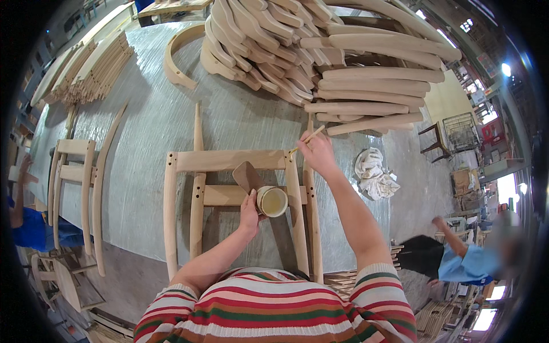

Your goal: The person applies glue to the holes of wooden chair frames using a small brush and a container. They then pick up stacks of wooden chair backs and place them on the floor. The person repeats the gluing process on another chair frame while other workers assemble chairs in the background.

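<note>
My left hand is closed round a small round pot of pale yellowish liquid. A flat brown piece sticks out beside the pot, above my fingers; I cannot tell whether it is part of it. My right hand pinches a thin light stick. Its lower end meets the top right corner of a wooden chair frame, near the dowel holes. This frame stands in front of me, with two upright legs joined by a rail. Behind it lies a second wooden frame, partly covered by it.
Curved wooden parts and long rails are piled at the back of the metal-topped table. Slats are stacked far left, above another frame. A white rag lies right. People work on both sides.
</note>
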Demonstrator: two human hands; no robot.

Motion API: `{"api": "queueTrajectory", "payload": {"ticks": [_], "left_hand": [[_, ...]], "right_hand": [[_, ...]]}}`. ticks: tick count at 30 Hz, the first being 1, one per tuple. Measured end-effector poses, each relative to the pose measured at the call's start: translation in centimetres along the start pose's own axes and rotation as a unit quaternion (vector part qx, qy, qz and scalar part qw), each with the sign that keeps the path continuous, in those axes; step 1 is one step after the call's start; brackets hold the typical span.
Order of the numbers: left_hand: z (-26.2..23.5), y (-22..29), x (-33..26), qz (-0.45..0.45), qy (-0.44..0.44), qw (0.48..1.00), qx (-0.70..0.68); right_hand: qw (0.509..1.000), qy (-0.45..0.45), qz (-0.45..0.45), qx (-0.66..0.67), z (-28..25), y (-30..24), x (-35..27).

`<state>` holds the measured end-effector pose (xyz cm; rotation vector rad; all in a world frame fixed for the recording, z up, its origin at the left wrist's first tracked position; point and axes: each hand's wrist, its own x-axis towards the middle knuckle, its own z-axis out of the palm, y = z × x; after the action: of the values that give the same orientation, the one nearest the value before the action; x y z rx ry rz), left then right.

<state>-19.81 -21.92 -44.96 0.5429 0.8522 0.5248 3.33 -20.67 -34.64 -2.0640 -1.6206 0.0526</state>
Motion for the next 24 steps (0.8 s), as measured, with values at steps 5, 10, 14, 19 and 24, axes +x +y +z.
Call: {"api": "queueTrajectory", "payload": {"ticks": [5, 10, 14, 19, 24], "left_hand": [[0.0, 0.1, -0.1, 0.0, -0.006, 1.0, 0.0], [0.3, 0.2, -0.4, 0.004, 0.008, 1.0, -0.004], [0.3, 0.1, -0.3, 0.006, 0.009, 1.0, 0.0], [0.7, 0.2, -0.5, -0.003, 0.013, 1.0, -0.012], [0.2, 0.0, -0.3, -0.009, 0.018, 1.0, -0.007]], "right_hand": [[1.0, -0.014, -0.002, -0.01, -0.6, -0.7, 0.5], [0.995, 0.036, 0.057, 0.078, -1.8, 0.0, -0.4], [0.971, 0.071, 0.13, 0.186, -1.4, 1.2, -1.5], [0.964, 0.098, 0.134, 0.21, -0.7, 2.4, -2.8], [0.958, 0.091, 0.134, 0.238, -0.4, 1.7, -3.5]]}}
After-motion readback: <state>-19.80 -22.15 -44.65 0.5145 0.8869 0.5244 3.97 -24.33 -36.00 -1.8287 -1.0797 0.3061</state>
